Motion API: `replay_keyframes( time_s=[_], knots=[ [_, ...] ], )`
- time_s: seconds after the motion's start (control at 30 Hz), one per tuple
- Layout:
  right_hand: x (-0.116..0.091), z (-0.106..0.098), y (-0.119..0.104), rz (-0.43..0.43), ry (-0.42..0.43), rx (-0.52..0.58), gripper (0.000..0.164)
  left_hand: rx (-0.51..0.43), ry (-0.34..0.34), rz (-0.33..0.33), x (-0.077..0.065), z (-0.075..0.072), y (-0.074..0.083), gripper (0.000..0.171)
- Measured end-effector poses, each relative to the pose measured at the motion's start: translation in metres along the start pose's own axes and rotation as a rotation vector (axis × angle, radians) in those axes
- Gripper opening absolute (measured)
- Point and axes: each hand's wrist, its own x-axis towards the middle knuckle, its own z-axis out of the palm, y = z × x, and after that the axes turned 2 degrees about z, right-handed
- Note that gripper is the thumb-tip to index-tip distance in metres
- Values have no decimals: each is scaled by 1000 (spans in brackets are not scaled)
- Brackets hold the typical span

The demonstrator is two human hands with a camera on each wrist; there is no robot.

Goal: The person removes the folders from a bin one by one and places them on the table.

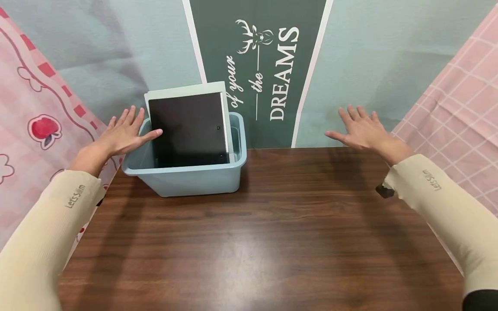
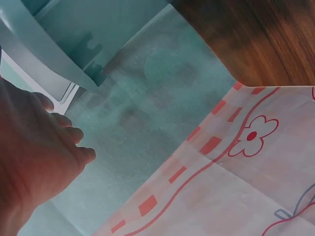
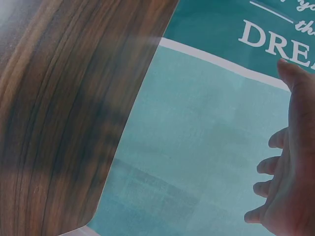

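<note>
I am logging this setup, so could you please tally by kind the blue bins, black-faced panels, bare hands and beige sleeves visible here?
Blue bin: 1
Black-faced panel: 1
Bare hands: 2 (left hand, right hand)
Beige sleeves: 2 (left sleeve, right sleeve)
Total: 6
</note>
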Motion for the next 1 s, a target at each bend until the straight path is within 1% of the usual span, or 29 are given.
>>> replay_keyframes(
  time_s=[0.2,0.37,0.57,0.8,1.0],
  knots=[
    [4,0,-5,-38,44,-12,105,5,15,22,4,1,2,107],
    [11,-3,-15,-84,86,-23,102,11,13,30,7,7,1,107],
    [21,-6,-29,-127,115,-33,100,-11,7,42,7,14,-1,106],
    [28,-8,-47,-199,163,-9,96,-31,-8,53,6,20,-3,104],
    [32,-8,-61,-239,199,21,92,-37,-15,54,6,22,-4,103]
  ],
)
